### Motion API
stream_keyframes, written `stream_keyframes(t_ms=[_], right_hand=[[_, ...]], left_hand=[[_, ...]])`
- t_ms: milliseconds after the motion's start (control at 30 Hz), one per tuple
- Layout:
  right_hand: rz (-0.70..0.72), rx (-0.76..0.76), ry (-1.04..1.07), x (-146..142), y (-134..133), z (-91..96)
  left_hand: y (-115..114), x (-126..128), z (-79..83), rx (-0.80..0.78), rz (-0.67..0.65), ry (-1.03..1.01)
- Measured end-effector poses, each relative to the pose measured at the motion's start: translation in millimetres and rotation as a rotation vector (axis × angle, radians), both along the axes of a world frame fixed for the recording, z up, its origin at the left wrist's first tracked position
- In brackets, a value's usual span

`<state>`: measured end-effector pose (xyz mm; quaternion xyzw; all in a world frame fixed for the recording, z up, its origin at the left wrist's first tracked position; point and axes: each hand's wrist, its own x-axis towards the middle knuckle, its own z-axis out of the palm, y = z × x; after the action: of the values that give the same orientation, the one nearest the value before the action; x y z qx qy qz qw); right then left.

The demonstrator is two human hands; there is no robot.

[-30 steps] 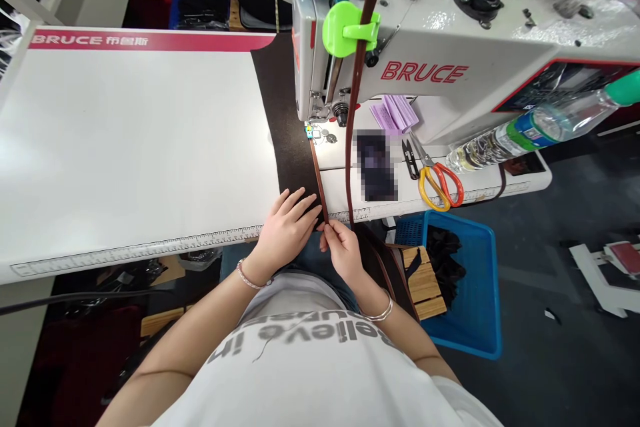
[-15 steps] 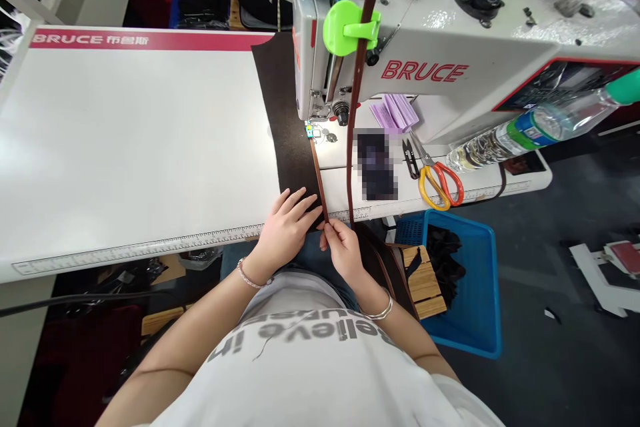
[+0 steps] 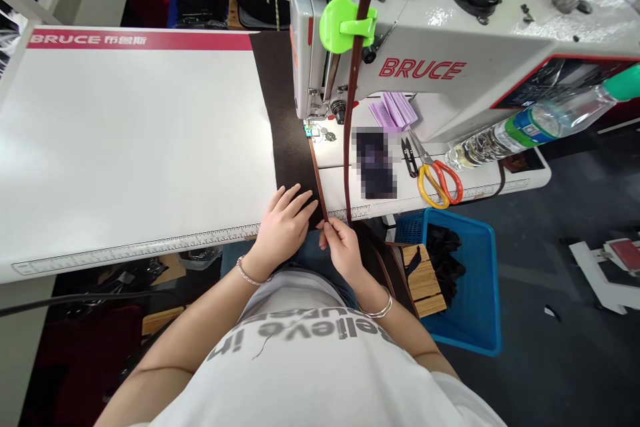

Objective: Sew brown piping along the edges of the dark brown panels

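Quick look at the setup: the left hand (image 3: 283, 230) lay open and flat, fingers spread, on a dark leather panel (image 3: 287, 127) with a matte surface and a gently curved edge. The right hand (image 3: 343, 253) was clamped on a narrow brown strap (image 3: 316, 173), pinching it between thumb and fingers right by the panel's edge. From that grip the strap ran straight up toward the foot of the white sewing machine (image 3: 450, 47). A longer brown strap (image 3: 347, 167) hung down from above the machine, just beside the right hand. The leather sat on a smooth white bench (image 3: 125, 147), with a printed ruler (image 3: 135, 247) along its front edge, right in front of the left hand. Farther out past the right hand were yellow-and-orange scissors (image 3: 440, 183), small black thread snips (image 3: 409, 157), purple paper slips (image 3: 393, 112), and a blue basket (image 3: 463, 300) holding black pieces (image 3: 445, 260).
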<state>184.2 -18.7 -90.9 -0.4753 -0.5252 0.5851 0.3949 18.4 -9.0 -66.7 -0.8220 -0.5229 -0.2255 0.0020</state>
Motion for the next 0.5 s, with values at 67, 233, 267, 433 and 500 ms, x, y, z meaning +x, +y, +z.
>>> stream_keyframes(t_ms=[67,233,267,433,500], right_hand=[[0.001,0.002,0.003,0.2,0.1,-0.7],[-0.002,0.001,0.012,-0.8,-0.1,-0.6],[-0.004,0.0,0.013,-1.0,-0.2,-0.3],[-0.002,0.013,0.011,-0.7,-1.2,-0.1],[-0.001,0.013,0.007,-0.5,-1.2,-0.3]], left_hand=[[0.5,1.3,0.1,0.005,0.014,-0.002],[1.1,-0.1,-1.6,0.018,-0.023,0.018],[1.0,-1.0,-2.0,0.023,-0.03,0.02],[0.2,-3.2,-2.8,0.013,-0.02,0.026],[0.1,-2.7,-2.7,-0.003,0.0,0.025]])
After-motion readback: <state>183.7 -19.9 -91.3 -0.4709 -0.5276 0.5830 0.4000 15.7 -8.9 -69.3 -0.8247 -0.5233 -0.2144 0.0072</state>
